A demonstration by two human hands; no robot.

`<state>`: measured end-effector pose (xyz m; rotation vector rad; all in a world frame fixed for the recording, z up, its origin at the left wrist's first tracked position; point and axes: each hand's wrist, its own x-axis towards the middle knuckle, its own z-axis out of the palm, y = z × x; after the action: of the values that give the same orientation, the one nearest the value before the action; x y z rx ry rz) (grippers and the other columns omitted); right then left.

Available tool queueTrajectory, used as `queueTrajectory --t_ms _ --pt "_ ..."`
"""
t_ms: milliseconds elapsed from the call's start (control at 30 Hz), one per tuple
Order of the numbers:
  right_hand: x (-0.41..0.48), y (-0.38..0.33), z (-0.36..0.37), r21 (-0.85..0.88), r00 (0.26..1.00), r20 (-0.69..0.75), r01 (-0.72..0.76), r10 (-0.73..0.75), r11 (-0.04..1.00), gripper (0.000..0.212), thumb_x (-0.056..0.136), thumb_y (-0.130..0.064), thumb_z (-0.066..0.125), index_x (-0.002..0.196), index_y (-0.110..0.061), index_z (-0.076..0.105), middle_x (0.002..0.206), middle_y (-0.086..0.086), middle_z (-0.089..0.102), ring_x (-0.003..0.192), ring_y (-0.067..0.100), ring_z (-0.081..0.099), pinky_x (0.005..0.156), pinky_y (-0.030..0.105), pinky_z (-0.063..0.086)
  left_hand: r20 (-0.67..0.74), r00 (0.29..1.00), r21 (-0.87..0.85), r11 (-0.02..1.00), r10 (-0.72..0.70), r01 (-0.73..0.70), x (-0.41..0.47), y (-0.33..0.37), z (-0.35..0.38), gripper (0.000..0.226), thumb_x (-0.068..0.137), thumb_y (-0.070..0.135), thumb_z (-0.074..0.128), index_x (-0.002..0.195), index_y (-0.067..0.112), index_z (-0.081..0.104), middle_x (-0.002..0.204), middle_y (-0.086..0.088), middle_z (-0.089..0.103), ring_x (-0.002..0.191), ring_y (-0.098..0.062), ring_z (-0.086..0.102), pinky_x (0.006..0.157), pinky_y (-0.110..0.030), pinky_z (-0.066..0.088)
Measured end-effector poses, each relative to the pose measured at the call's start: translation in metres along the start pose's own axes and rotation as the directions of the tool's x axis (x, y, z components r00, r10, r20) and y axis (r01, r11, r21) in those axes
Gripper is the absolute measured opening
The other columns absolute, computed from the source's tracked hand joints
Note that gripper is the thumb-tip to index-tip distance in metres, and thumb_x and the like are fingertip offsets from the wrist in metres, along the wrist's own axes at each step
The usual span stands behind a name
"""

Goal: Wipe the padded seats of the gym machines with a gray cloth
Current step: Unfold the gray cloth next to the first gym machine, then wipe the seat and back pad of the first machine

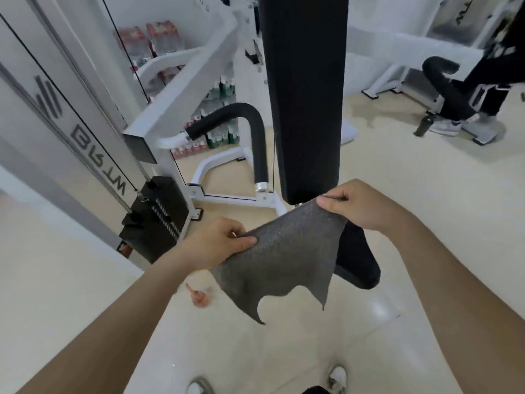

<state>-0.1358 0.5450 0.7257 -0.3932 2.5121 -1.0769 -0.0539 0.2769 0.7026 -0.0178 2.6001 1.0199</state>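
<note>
A gray cloth [287, 260] hangs spread out between both hands at the centre of the view. My left hand [218, 241] pinches its left upper corner and my right hand [358, 203] pinches its right upper corner, slightly higher. Directly behind the cloth rises a long black padded backrest [305, 95] of a white gym machine. The black padded seat [359, 265] below it shows to the right of the cloth and is partly hidden by it. The cloth hangs in front of both pads; contact is not visible.
A black weight stack [154, 220] with cables stands at left. A black foam-covered handle [250, 132] curves beside the backrest. A small pink bottle [200, 297] lies on the cream floor. Another person's legs [483, 89] are at a second machine, far right. Bottled drinks [218, 115] line the back wall.
</note>
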Motion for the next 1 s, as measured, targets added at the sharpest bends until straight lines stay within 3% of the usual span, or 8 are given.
queueTrajectory --t_ms 200,300,433,633,700,800,900,1000 --pt "0.005 0.102 -0.073 0.187 0.985 -0.166 -0.017 0.048 0.982 0.023 0.094 -0.022 0.056 0.081 -0.011 0.071 0.072 0.0 0.062 0.071 0.01 0.061 0.072 0.031 0.058 -0.164 0.986 0.013 1.0 -0.003 0.005 0.068 0.068 0.103 0.016 0.092 0.015 0.053 0.094 0.022 0.068 0.084 0.006 0.067 0.081 -0.014 0.059 0.064 -0.019 0.04" --pt "0.018 0.137 -0.104 0.092 0.943 -0.334 0.027 0.005 0.995 0.025 0.092 -0.021 0.057 0.071 -0.022 0.069 0.056 -0.02 0.057 0.061 0.004 0.052 0.065 0.026 0.043 -0.353 0.935 0.009 0.999 -0.037 0.043 0.099 0.093 0.12 0.016 0.088 0.012 0.058 0.098 0.018 0.069 0.089 0.004 0.068 0.085 -0.015 0.06 0.072 -0.023 0.045" --pt "0.046 0.169 -0.128 0.087 0.896 -0.444 0.054 -0.009 0.995 0.019 0.092 -0.021 0.058 0.095 -0.012 0.074 0.082 -0.007 0.067 0.082 0.012 0.061 0.078 0.023 0.045 -0.5 0.866 -0.002 1.0 -0.011 0.012 0.148 0.113 0.127 0.017 0.091 0.008 0.054 0.096 0.014 0.069 0.083 0.006 0.063 0.083 -0.019 0.06 0.066 -0.022 0.039" --pt "0.071 0.209 -0.143 0.25 0.8 -0.599 0.169 0.016 0.953 0.015 0.091 -0.018 0.057 0.088 -0.014 0.071 0.074 -0.009 0.064 0.068 -0.002 0.056 0.068 0.011 0.044 -0.711 0.701 -0.119 0.973 0.057 -0.2 0.188 0.132 0.144 0.019 0.092 0.008 0.055 0.1 0.015 0.07 0.092 0.01 0.066 0.089 -0.01 0.062 0.082 -0.025 0.05" --pt "0.067 0.231 -0.141 0.259 0.819 -0.573 0.18 0.002 0.949 0.013 0.091 -0.015 0.057 0.087 -0.014 0.069 0.074 -0.007 0.064 0.067 -0.003 0.055 0.067 0.008 0.043 -0.683 0.72 -0.1 0.96 0.125 -0.262 0.19 0.126 0.162 0.021 0.091 0.003 0.054 0.099 0.015 0.07 0.09 0.016 0.064 0.088 -0.005 0.06 0.081 -0.02 0.048" --pt "0.065 0.279 -0.121 0.214 0.892 -0.451 0.099 0.009 0.972 0.014 0.092 -0.012 0.056 0.084 -0.016 0.067 0.076 -0.008 0.066 0.07 -0.001 0.057 0.068 0.01 0.043 -0.494 0.86 -0.168 0.956 0.132 -0.243 0.199 0.1 0.199 0.029 0.087 -0.004 0.054 0.091 0.022 0.068 0.087 0.013 0.063 0.081 -0.002 0.057 0.075 -0.013 0.044" --pt "0.077 0.339 -0.088 0.059 0.96 -0.275 -0.043 0.058 0.997 0.014 0.092 -0.014 0.055 0.084 -0.016 0.066 0.076 -0.003 0.067 0.071 0.007 0.059 0.066 0.013 0.044 -0.186 0.982 -0.309 0.951 -0.045 -0.014 0.219 0.066 0.246 0.039 0.087 -0.005 0.052 0.082 0.031 0.066 0.086 0.012 0.067 0.08 -0.004 0.058 0.073 -0.014 0.044" --pt "0.096 0.398 -0.05 -0.148 0.984 -0.089 -0.167 0.155 0.975 0.015 0.093 -0.022 0.052 0.086 -0.019 0.065 0.076 -0.003 0.065 0.07 0.015 0.058 0.061 0.014 0.041 0.044 0.977 -0.332 0.919 -0.209 0.211 0.245 0.029 0.296 0.037 0.085 -0.003 0.054 0.079 0.032 0.066 0.078 0.016 0.065 0.072 -0.005 0.059 0.072 -0.02 0.045"
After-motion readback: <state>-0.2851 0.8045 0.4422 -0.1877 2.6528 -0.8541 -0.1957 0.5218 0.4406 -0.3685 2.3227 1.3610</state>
